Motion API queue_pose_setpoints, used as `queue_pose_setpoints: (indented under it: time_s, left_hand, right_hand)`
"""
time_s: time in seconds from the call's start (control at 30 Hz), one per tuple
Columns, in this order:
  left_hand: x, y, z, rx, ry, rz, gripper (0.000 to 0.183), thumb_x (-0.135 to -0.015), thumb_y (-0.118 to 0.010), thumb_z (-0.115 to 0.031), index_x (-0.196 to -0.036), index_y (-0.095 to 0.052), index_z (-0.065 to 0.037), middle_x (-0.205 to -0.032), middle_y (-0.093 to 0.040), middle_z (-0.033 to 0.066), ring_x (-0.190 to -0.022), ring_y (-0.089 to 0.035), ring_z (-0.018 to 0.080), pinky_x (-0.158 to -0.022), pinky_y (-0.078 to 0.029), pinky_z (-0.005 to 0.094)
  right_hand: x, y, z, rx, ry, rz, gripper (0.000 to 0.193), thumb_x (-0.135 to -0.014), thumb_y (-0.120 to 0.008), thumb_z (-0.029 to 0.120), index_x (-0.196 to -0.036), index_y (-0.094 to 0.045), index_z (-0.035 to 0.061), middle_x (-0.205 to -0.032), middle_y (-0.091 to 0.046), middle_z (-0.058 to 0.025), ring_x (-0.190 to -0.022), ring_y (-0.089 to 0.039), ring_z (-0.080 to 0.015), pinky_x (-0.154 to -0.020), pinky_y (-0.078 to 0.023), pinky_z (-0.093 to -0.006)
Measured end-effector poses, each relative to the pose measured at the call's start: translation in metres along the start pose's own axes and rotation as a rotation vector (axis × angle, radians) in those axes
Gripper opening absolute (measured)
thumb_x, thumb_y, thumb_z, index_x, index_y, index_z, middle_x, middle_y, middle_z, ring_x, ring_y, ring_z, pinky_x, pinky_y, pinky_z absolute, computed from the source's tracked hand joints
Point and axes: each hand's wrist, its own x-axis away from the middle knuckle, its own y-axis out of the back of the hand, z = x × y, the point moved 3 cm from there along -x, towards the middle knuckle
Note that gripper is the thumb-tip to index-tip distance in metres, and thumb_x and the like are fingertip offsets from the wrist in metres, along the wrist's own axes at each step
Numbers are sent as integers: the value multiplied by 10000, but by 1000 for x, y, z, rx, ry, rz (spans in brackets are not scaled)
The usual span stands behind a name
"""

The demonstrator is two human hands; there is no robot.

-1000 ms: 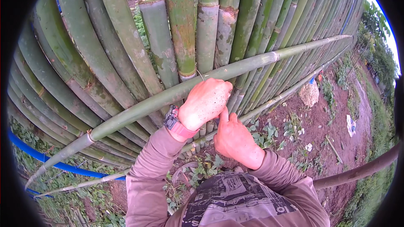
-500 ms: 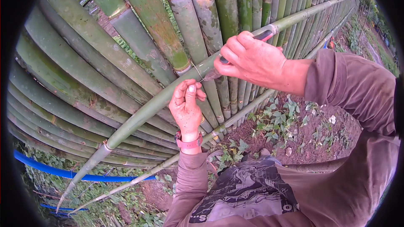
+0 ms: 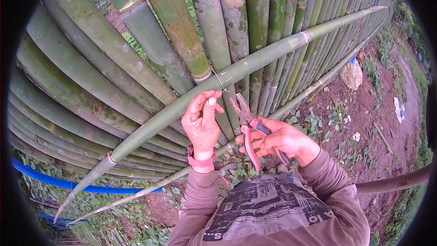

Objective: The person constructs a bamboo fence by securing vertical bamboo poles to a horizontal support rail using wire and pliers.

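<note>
A thin wire (image 3: 219, 79) loops around the long horizontal bamboo pole (image 3: 268, 56), its twisted end sticking out below. Beside that end my left hand (image 3: 201, 120) is closed, thumb against curled fingers; whether they grip any wire is hidden. My right hand (image 3: 287, 142) holds pliers (image 3: 246, 117) with red and dark handles. Their jaws are spread and point up toward the wire, a short way from it and touching nothing.
Upright green bamboo poles (image 3: 173, 23) form a wall behind the crosspiece. A lower bamboo rail (image 3: 314, 87) runs beneath. At left lies a blue pipe (image 3: 82, 187). Soil with leafy plants (image 3: 337, 114) spreads at right, with a pale sack-like lump (image 3: 352, 75) farther off.
My right hand has come down and toward me with the pliers, away from the wire, and the jaws now show spread. My left hand has stayed nearly in place.
</note>
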Motion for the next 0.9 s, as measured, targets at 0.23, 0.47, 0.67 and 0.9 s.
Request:
queue_pose_setpoints:
  time_s: [0.23,0.47,0.67,0.9]
  left_hand:
    - [4,6,-2,0,18,-13,161,-965,-594,-28,-1105,-642,35,-1022,-712,144,-752,-630,127,-647,-532,268]
    - [9,4,2,-14,13,-13,170,-968,-593,-35,-1113,-638,40,-1037,-713,138,-750,-621,115,-645,-520,254]
    - [14,5,7,-30,-4,-56,179,-970,-603,-71,-1111,-630,36,-1029,-714,140,-677,-603,117,-611,-486,238]
    - [16,1,2,-62,-8,-49,188,-969,-598,-52,-1130,-628,39,-1037,-716,123,-703,-603,111,-629,-499,249]
  right_hand:
    - [-30,-6,0,-65,-25,39,627,-807,-497,-84,-1408,-359,29,-1287,-558,-183,-1116,-629,-310,-816,-589,-429]
    - [-28,4,3,8,-23,-2,580,-865,-550,-42,-1406,-352,14,-1255,-566,-193,-1103,-636,-331,-831,-595,-485]
    - [-27,5,12,-6,-6,42,539,-818,-545,-22,-1333,-390,7,-1181,-587,-176,-1011,-652,-307,-792,-592,-470]
    - [-31,10,9,-83,5,75,480,-874,-575,6,-1335,-442,5,-1133,-619,-188,-971,-672,-336,-796,-590,-491]
